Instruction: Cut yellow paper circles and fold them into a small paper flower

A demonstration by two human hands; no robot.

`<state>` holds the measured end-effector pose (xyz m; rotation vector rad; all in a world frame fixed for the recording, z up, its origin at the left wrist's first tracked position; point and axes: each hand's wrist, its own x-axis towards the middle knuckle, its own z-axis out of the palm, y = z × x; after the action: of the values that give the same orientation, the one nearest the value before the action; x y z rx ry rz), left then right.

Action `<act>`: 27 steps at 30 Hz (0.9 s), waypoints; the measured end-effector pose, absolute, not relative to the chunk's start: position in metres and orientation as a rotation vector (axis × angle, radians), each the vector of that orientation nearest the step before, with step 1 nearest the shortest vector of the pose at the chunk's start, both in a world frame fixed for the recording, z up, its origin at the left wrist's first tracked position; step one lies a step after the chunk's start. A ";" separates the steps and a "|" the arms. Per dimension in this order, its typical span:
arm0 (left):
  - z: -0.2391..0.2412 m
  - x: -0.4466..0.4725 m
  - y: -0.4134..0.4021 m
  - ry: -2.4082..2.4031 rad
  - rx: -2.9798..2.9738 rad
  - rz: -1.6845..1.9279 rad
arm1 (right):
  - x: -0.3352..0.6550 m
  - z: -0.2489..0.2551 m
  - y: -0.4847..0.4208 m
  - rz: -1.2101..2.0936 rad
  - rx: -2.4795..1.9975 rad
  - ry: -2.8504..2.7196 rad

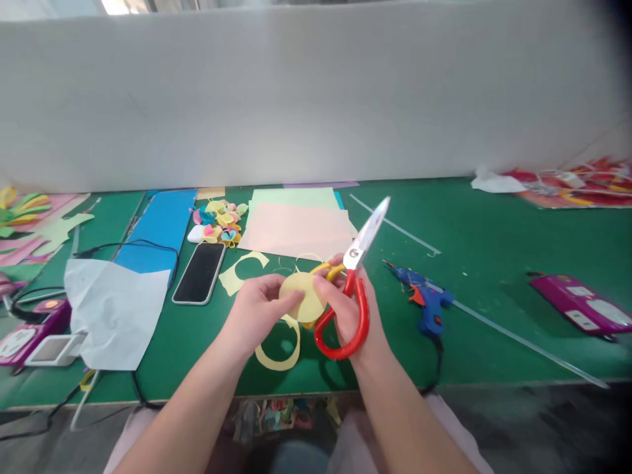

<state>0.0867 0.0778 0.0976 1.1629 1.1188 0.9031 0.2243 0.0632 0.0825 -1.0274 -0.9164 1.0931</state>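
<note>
Head view, left arm: reaches in from the lower left, slanting forward and inward, with the wrist above the table edge.
Left hand [259,306]: closed in a pinch, thumb on top and fingers behind, on the left side of a flat, pale yellow paper circle [302,299].
Right arm: slants in from the lower right, mirroring the left.
Right hand [353,303]: partly curled, thumb pressed on the circle's right edge; it also carries scissors with red looped handles and silver blades [354,258]. Whether fingers pass through the loops, I cannot tell.
Blades: together, pointing forward and to the right, away from the body.
Paper circle: between both hands, held above the green tabletop [486,276].
Below the hands: a pale yellow paper ring-shaped offcut [275,364].
Beyond the hands: a pale pink rectangular sheet [296,227].
Left of the hands: a dark-screened phone with a pale frame [200,273].
Right of the hands: a blue glue gun with an orange trigger [432,306].
</note>
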 end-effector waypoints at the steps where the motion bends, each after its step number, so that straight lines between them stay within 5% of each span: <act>1: 0.096 0.085 0.078 1.120 1.187 0.868 | 0.225 0.084 0.064 1.084 -1.051 -0.967; 27: 0.087 0.081 0.077 1.058 0.890 1.120 | 0.205 0.077 0.062 1.014 -1.093 -0.922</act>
<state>0.0813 0.0769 0.0868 0.8904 1.0580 1.1197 0.2048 0.0618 0.0774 -1.0927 -0.9217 1.0136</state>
